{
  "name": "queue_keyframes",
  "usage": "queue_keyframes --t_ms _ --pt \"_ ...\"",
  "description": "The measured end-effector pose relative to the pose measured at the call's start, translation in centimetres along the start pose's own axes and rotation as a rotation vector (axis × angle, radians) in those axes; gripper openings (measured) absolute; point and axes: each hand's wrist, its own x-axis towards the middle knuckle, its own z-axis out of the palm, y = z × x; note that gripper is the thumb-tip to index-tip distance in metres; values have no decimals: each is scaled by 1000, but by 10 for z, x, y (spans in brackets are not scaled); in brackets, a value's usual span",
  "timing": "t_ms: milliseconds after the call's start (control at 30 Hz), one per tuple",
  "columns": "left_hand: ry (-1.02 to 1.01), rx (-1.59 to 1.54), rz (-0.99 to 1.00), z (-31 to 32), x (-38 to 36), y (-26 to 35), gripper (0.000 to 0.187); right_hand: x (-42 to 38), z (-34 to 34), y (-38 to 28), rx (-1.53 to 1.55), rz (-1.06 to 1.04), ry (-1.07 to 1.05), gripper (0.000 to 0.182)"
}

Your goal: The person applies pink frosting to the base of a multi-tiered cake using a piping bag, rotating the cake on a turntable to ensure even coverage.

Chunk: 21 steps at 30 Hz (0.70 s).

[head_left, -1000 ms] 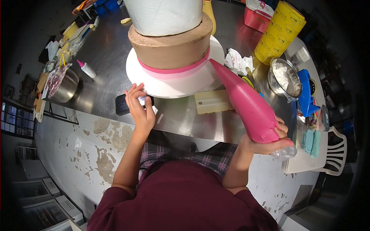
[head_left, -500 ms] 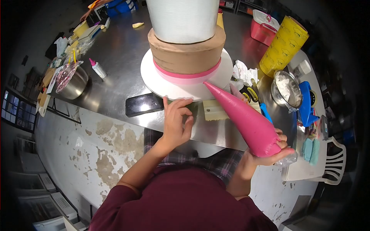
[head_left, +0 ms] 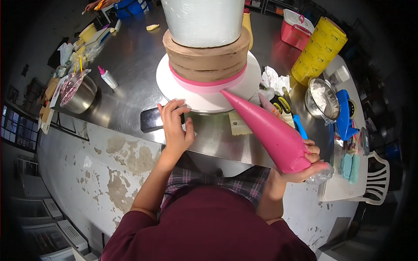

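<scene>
My right hand (head_left: 306,163) is wrapped round the gathered back end of a piping bag (head_left: 270,130) full of pink cream. The bag's tip points up and left, at the bottom edge of a tiered cake. That cake has a brown lower tier (head_left: 207,58) with pink bands (head_left: 209,85) round its base and a pale, film-covered upper tier (head_left: 202,21). It stands on a round white board (head_left: 170,89). My left hand (head_left: 175,126) is at the board's near left rim, fingers apart and holding nothing. It partly covers a phone (head_left: 150,120) lying on the table.
On the steel table (head_left: 130,65) are a small bottle (head_left: 107,78), a metal bowl (head_left: 82,95), scissors (head_left: 282,104), a cream-coloured scraper (head_left: 239,125), a yellow film roll (head_left: 318,52), a bowl of white stuff (head_left: 322,100) and a pink tub (head_left: 297,30). Another person's hand (head_left: 92,6) shows far left.
My left hand has moved left along the board's rim and now overlaps the phone. The piping bag's tip has shifted slightly left along the cake's base.
</scene>
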Motion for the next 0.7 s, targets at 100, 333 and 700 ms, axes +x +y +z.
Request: queue_keyframes --t_ms 100,333,700 --pt "-3 -12 0 2 -1 -2 26 0 0 1 3 -9 1 60" --pt "-18 -25 9 3 -2 3 25 -2 3 5 -14 -19 -15 60" --pt "-188 -152 198 19 4 40 24 0 5 10 -98 -28 53 61"
